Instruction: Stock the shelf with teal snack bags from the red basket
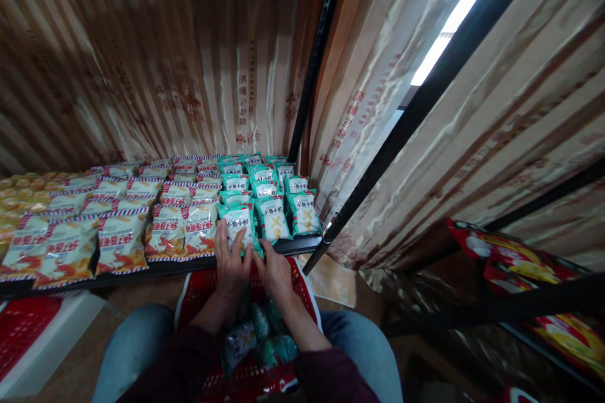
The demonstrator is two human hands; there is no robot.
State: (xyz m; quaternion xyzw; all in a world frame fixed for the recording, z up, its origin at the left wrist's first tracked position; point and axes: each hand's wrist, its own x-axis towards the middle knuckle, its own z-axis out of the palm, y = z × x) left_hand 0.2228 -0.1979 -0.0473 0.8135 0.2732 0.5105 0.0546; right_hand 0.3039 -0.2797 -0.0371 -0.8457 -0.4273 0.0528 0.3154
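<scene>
At the front edge of the shelf, a teal-and-white snack bag point(239, 221) stands upright in the front row, tilted back a little. My left hand point(230, 267) holds its lower left part, fingers along the side and front, thumb near the bottom. With its fingertips, my right hand point(275, 269) grips the bag's lower right corner. Below my wrists, between my knees, a red plastic basket point(189, 286) contains several more teal bags point(259, 321), partly hidden by my forearms. Matching bags point(273, 217) stand to the right and behind.
Rows of white, red and orange snack bags point(123, 239) fill the shelf leftward, with yellowish packs point(21, 192) beyond. A black shelf post point(373, 182) slants past on the right. Red packets point(520, 258) lie on another rack at right. A white-sided red crate point(57, 340) stands lower left.
</scene>
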